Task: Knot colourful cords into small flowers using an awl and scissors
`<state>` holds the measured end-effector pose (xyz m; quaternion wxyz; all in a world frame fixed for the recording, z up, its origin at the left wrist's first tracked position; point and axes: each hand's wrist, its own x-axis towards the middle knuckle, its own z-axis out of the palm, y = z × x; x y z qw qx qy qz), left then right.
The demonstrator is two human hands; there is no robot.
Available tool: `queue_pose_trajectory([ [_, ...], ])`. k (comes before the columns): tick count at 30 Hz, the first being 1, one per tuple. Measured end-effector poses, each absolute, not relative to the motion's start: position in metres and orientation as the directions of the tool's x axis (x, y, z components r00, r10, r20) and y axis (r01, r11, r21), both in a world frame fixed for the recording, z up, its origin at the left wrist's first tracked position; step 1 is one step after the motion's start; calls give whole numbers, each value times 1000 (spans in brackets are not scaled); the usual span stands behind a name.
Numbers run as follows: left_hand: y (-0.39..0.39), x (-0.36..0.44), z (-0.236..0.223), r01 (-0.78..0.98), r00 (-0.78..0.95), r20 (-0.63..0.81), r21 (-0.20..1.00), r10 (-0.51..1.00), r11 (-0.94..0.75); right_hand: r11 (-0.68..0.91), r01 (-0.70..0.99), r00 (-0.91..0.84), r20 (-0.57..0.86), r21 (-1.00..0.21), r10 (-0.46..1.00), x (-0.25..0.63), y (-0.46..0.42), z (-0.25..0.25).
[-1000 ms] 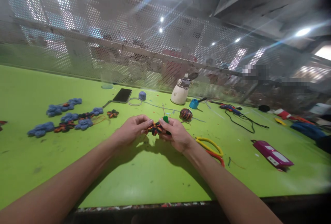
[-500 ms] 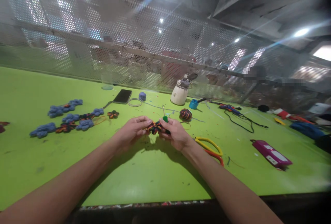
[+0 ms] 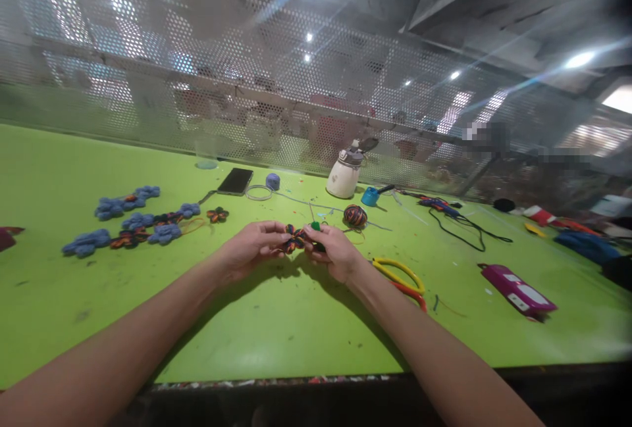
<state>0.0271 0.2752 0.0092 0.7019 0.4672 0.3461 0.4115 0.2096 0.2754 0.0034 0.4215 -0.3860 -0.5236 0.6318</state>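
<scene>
holding: the left hand (image 3: 249, 249) has its thumb and fingers closed on the left edge of a dark multicolour flower (image 3: 295, 238).
right hand: its (image 3: 338, 252) thumb and fingers are closed on the flower's right edge, and a green-handled hook (image 3: 316, 226) is in the same grip, its thin shaft pointing up.
flower: it sits between the two hands, above the green table (image 3: 222, 341).
left of the left hand: a small dark-and-orange flower (image 3: 218, 215) lies near, with blue flowers (image 3: 86, 243) farther out.
beyond the left hand: a phone (image 3: 236, 181), a pale ring (image 3: 259, 192) and a small blue yarn ball (image 3: 272, 181).
beyond the right hand: a multicolour yarn ball (image 3: 355, 216) is near; a white bottle (image 3: 344, 177) stands farther back, a blue container (image 3: 370, 197) beside it.
right of the right hand: yellow-and-red scissors handles (image 3: 399, 274) lie near the wrist, partly behind the forearm; a purple device (image 3: 518, 291) is well apart.
</scene>
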Motion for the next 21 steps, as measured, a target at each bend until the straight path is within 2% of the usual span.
queue_pose_trajectory([
  [4,279,26,7,-224,361,-106,954,927,197,-38,43,-225,-47,-998,973,212,279,2],
  [11,293,16,3,51,138,-32,998,990,25,151,286,-86,132,-946,988,225,294,0],
  [18,314,-1,-9,212,11,27,977,1000,-29,273,482,-99,259,-832,961,235,306,-2],
  [21,323,-10,-11,211,28,50,976,998,-55,307,544,-112,296,-780,949,236,308,-3],
])
